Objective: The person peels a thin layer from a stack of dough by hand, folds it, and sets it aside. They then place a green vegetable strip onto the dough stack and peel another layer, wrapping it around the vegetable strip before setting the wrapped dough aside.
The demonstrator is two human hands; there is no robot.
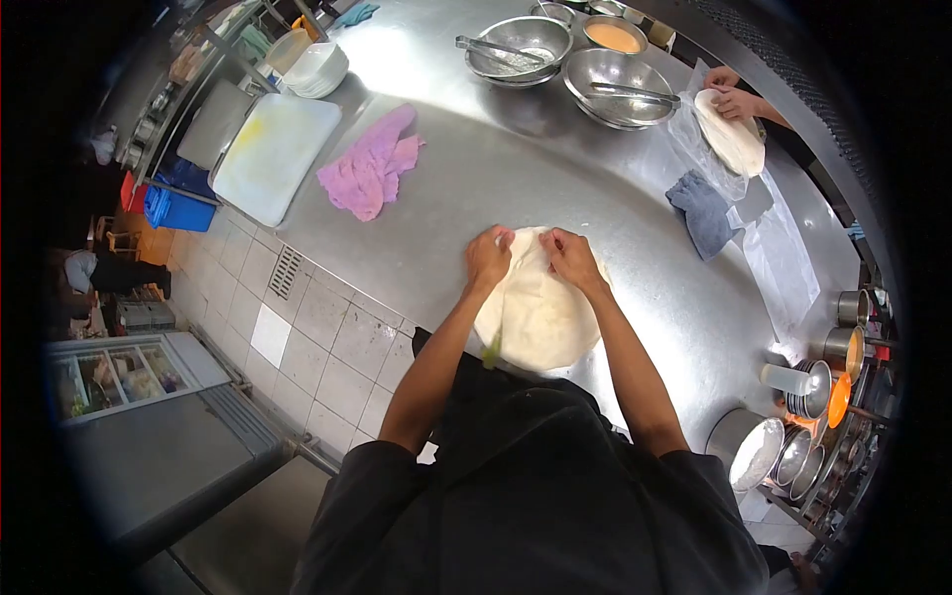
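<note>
A large, pale round of dough (547,319) lies on the steel worktop right in front of my body, with soft folds across its surface. My left hand (489,255) grips its far edge on the left side, fingers curled in. On the right side of that same edge, my right hand (572,258) pinches the dough between thumb and fingers. A short strip of dough edge shows between the two hands. The fingertips are partly hidden by the dough and the knuckles.
Left on the steel worktop (436,198) are a pink cloth (372,164) and a white cutting board (276,159). Metal bowls with tongs (620,87) stand at the back. To the right are a grey cloth (701,213), plastic sheet (778,268) and another person's hands (734,99) on dough.
</note>
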